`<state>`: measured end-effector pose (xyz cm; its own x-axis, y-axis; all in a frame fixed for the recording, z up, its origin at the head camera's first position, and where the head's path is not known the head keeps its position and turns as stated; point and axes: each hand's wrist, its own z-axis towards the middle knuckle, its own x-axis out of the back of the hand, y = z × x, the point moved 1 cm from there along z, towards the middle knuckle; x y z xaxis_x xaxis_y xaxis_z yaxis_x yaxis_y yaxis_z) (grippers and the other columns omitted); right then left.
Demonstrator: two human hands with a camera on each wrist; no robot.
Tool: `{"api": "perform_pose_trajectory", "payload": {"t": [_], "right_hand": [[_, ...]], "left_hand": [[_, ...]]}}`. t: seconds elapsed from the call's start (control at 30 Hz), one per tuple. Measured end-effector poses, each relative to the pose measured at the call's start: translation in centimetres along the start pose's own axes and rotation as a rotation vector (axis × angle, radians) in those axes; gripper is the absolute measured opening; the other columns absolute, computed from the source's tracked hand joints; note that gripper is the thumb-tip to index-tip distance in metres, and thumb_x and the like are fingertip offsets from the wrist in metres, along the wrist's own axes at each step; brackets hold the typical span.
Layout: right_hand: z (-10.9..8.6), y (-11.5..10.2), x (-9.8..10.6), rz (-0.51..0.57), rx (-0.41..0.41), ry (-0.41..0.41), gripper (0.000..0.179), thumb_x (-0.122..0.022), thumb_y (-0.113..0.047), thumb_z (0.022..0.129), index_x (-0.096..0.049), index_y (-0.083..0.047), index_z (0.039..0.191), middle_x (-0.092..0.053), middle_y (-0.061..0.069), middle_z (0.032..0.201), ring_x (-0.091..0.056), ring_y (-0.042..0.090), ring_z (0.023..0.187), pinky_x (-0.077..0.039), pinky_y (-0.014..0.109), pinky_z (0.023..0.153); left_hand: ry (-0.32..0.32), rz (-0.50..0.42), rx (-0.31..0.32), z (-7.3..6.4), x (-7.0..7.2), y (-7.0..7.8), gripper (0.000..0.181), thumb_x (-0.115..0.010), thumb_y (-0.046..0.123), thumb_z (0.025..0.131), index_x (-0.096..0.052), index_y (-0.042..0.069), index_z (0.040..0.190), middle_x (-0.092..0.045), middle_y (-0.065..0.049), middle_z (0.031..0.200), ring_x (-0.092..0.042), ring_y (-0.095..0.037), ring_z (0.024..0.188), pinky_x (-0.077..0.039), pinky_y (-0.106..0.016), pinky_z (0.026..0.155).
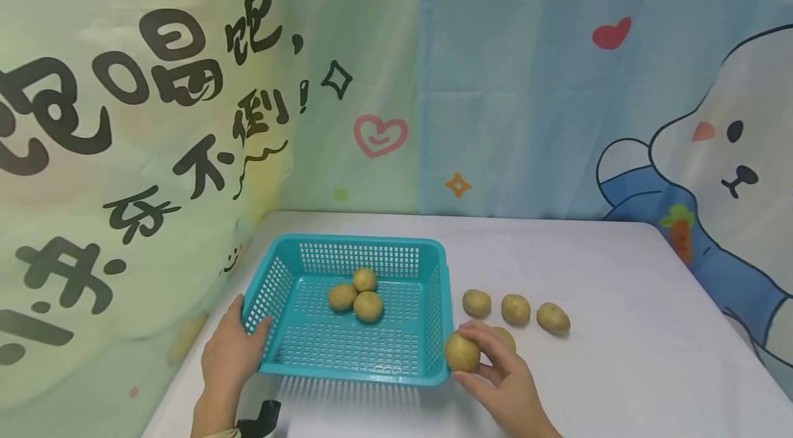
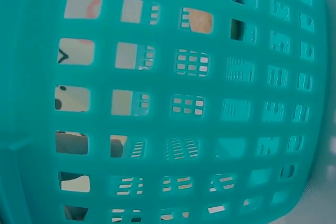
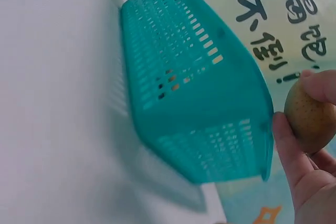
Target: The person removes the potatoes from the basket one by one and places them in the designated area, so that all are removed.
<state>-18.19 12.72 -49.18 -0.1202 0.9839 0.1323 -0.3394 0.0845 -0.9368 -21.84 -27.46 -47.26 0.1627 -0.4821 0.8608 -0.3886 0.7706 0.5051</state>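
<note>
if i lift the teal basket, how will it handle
The basket is probably light for its size, being pierced with holes. Its straight-edged shape suggests it is fairly stiff. The three rounded potatoes inside could roll if it tilts.

Potato [image 1: 507,337] behind right hand [image 1: 509,383] partly hidden; basket [image 2: 164,79] cut off at left wrist view's edges

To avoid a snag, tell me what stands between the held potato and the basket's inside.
Only the basket's right rim; the held potato appears above it in the right wrist view. Nothing else visible intervenes.
</note>
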Motion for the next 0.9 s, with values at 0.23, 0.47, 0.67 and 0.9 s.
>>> {"api": "perform_pose_trajectory", "payload": {"t": [0.23, 0.47, 0.67, 0.9], "right_hand": [[-1.9, 1.8, 1.9, -0.018, -0.107, 0.126, 0.062, -0.078, 0.010, 0.072, -0.055, 0.001, 0.129, -0.053, 0.005, 0.136, -0.052, 0.000, 0.122, -0.054, 0.029, 0.084], [-3.3, 3.6, 4.7, -0.196, -0.199, 0.267, 0.062, -0.078, 0.012, 0.073, -0.056, -0.001, 0.130, -0.053, 0.007, 0.132, -0.054, -0.005, 0.111, -0.055, 0.023, 0.079], [-4.0, 4.8, 6.4, -0.352, -0.318, 0.402, 0.062, -0.081, 0.004, 0.073, -0.059, -0.010, 0.129, -0.057, -0.002, 0.128, -0.051, -0.010, 0.102, -0.055, 0.018, 0.071], [-3.8, 6.5, 7.7, -0.467, -0.374, 0.438, 0.060, -0.082, 0.003, 0.073, -0.060, -0.012, 0.127, -0.054, 0.006, 0.133, -0.055, 0.036, 0.120, -0.053, 0.017, 0.062]], "left_hand": [[0.010, 0.008, -0.010, -0.1, 0.1, 0.0, 0.078, -0.057, 0.036, 0.095, -0.022, -0.004, 0.152, -0.037, -0.034, 0.145, -0.043, -0.053, 0.125, -0.041, -0.064, 0.092], [0.003, 0.003, -0.001, -0.1, 0.0, 0.0, 0.078, -0.057, 0.036, 0.096, -0.021, -0.004, 0.152, -0.036, -0.034, 0.146, -0.042, -0.053, 0.126, -0.039, -0.065, 0.094], [0.023, -0.001, -0.001, -0.1, 0.1, 0.1, 0.076, -0.057, 0.035, 0.096, -0.022, -0.004, 0.152, -0.037, -0.033, 0.146, -0.042, -0.053, 0.126, -0.039, -0.065, 0.094], [0.022, -0.002, 0.001, -0.1, -0.1, 0.1, 0.076, -0.058, 0.034, 0.096, -0.023, -0.004, 0.152, -0.038, -0.034, 0.145, -0.045, -0.052, 0.125, -0.041, -0.064, 0.092]]}}
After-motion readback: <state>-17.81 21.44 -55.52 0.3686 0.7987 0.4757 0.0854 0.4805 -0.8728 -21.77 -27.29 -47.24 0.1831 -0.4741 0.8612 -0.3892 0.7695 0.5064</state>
